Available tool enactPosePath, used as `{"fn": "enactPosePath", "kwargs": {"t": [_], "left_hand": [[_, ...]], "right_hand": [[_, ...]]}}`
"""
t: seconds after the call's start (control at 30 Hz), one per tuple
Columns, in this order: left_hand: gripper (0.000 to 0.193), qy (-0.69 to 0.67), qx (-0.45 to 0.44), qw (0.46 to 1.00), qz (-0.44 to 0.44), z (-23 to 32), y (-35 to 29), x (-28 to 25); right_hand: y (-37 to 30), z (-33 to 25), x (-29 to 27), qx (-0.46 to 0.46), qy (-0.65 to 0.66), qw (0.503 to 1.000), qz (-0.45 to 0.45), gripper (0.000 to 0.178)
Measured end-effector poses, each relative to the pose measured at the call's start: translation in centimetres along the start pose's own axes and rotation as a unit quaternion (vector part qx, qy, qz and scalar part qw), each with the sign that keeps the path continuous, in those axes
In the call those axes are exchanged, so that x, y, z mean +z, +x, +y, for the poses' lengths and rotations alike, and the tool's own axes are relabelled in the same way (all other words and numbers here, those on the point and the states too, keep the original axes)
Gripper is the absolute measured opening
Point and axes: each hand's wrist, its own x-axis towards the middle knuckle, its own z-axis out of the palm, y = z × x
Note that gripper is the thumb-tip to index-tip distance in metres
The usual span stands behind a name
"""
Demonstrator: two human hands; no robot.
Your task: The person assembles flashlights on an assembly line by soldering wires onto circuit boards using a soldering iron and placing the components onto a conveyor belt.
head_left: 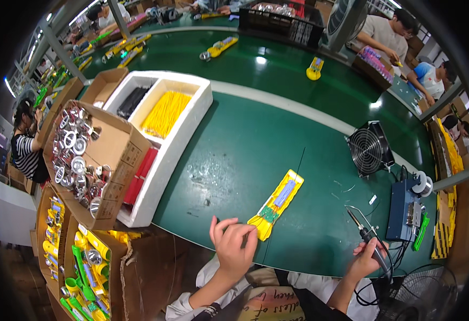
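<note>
A yellow plastic housing (293, 182) lies on the green bench in front of me, holding a purple-wrapped battery (284, 193) and a small green circuit board (268, 214). Thin black wires stick out past both its ends. My left hand (234, 246) is at the housing's near left edge, thumb and forefinger drawn together and the other fingers curled loosely. What lies between those fingertips is hidden. To the right, my right hand (367, 259) grips a soldering iron (367, 234) by its black handle. Its metal tip points up and left, apart from the housing.
Behind the iron stand a blue soldering station (404, 208), a solder spool (422, 184) and a black fan (367, 151). At left are a white foam tray (173, 134) of wires, a carton (117, 160) of lamp parts and more boxes. Beyond runs a green conveyor (282, 59); people work around it.
</note>
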Motion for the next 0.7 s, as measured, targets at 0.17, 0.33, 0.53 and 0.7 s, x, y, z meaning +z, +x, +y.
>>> {"fn": "enactPosePath", "kwargs": {"t": [0.17, 0.33, 0.53, 0.7], "left_hand": [[0.013, 0.007, -0.002, 1.000, -0.010, 0.1, -0.1, 0.3], [0.014, 0.011, -0.011, 0.999, -0.038, 0.2, 0.0, 0.3], [0.016, 0.016, -0.014, 0.998, -0.059, 0.0, 0.1, 0.3], [0.017, 0.013, -0.021, 0.998, -0.055, -0.3, -0.1, 0.5]], "right_hand": [[-1.7, -1.7, 1.6, 0.040, 0.062, 0.995, -0.066, 0.011], [-4.0, -3.3, 3.2, 0.100, 0.068, 0.979, -0.164, 0.017], [-5.3, -4.1, 4.5, 0.181, 0.049, 0.959, -0.213, 0.022], [-5.9, -3.7, 5.5, 0.154, 0.024, 0.958, -0.241, 0.022]]}}
